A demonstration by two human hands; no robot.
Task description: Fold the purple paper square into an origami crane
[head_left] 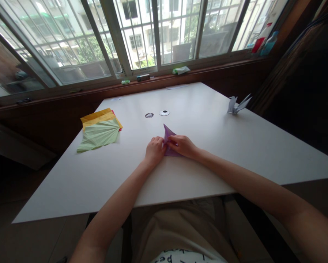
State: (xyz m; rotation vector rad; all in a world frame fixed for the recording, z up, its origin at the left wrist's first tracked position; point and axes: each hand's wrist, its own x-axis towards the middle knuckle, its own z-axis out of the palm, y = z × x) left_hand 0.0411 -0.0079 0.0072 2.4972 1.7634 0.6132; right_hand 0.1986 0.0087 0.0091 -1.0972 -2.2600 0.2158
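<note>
A folded purple paper [168, 133] lies on the white table [207, 153] in front of me, one pointed tip aimed away from me. My left hand [154, 150] presses on its left edge with fingers curled. Resting on the paper's right side, my right hand [182, 145] pinches it with the fingertips. Both hands hold the paper flat against the tabletop; its lower part is hidden under them.
A stack of creased green, yellow and red papers [100, 132] lies at the left. A pale folded paper crane [237, 105] stands at the far right. Two small round holes [157, 114] sit mid-table. Small items and bottles [264, 43] line the window sill.
</note>
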